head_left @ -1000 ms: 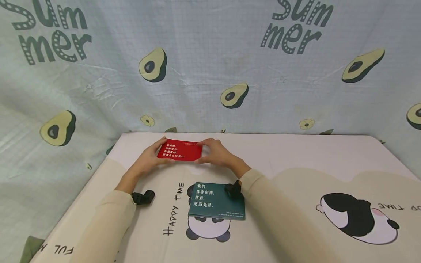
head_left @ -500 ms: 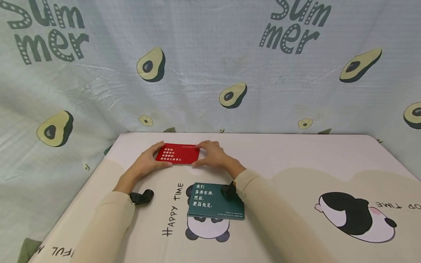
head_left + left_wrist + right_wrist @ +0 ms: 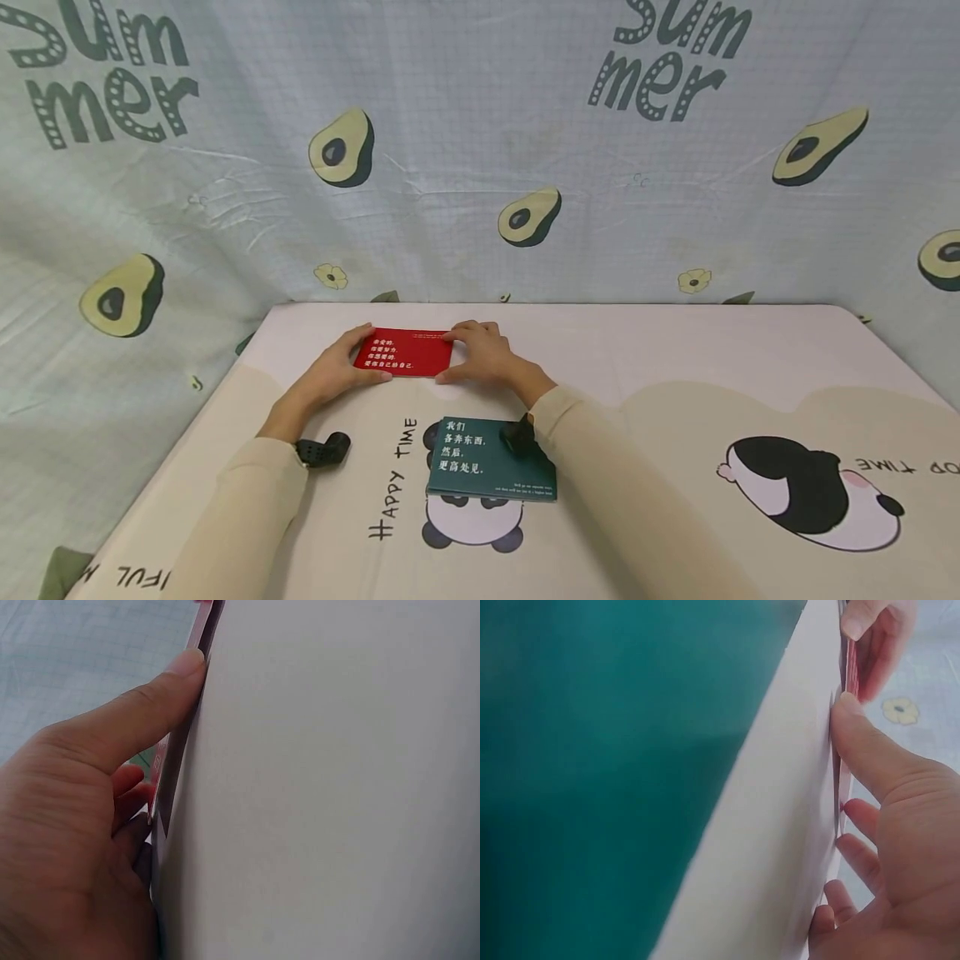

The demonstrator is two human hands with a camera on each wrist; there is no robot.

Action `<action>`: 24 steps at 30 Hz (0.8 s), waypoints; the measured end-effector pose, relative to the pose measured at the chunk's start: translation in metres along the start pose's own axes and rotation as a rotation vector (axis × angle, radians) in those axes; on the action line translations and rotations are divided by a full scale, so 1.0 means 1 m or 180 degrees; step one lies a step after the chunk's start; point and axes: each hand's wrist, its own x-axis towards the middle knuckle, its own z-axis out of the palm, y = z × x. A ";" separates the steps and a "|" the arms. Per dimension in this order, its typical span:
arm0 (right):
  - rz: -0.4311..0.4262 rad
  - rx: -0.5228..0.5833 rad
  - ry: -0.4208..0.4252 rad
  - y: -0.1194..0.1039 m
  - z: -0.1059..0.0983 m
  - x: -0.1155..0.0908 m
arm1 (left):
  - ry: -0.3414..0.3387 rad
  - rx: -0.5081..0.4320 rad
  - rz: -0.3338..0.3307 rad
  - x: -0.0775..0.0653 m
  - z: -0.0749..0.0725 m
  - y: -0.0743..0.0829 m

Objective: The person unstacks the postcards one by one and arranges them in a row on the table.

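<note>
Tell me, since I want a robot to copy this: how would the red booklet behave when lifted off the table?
The red booklet looks thin and flat, so probably light. It lies level between the left hand and the right hand, which hold its short edges, so fairly stiff. With nothing round, it should not roll; its smooth cover might slide.

Head view: looks forward and down from above the near table (image 3: 675,358) edge, facing the far cloth wall (image 3: 480,167); wide, takes in both forearms and hands. Left wrist view: very close, low at the tabletop, looks along the left hand (image 3: 75,847) toward its thumb tip on the red card (image 3: 196,637) edge. Right wrist view: equally close, along the right hand (image 3: 900,825); the green card (image 3: 615,765) fills the space left of the fingers. All three share the red card.
</note>
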 end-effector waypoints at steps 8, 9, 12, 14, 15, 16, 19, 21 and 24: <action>-0.0026 -0.0082 -0.0020 -0.001 -0.001 0.000 | -0.0082 -0.0037 0.0005 0.000 0.000 0.003; -0.0028 -0.0094 -0.0021 -0.001 -0.001 0.000 | -0.0090 -0.0034 0.0007 0.000 0.000 0.002; -0.0025 -0.0098 -0.0029 -0.001 0.000 0.000 | -0.0107 -0.0024 0.0014 0.000 0.000 0.003; -0.0024 -0.0096 -0.0037 -0.002 -0.001 -0.001 | -0.0121 -0.0028 0.0004 0.000 0.000 0.003; -0.0025 -0.0098 -0.0038 -0.002 -0.001 -0.001 | -0.0124 -0.0025 0.0000 0.000 0.000 0.003; -0.0024 -0.0103 -0.0038 -0.003 -0.001 -0.001 | -0.0128 -0.0029 -0.0005 0.000 0.000 0.003; -0.0022 -0.0148 -0.0047 -0.004 -0.002 -0.001 | -0.0135 -0.0052 -0.0021 0.000 0.000 0.004; -0.0020 -0.0185 -0.0056 -0.004 -0.002 -0.002 | -0.0132 -0.0062 -0.0024 0.000 0.000 0.004; -0.0012 -0.0224 -0.0071 -0.005 -0.002 -0.001 | -0.0128 -0.0073 -0.0022 0.000 0.000 0.003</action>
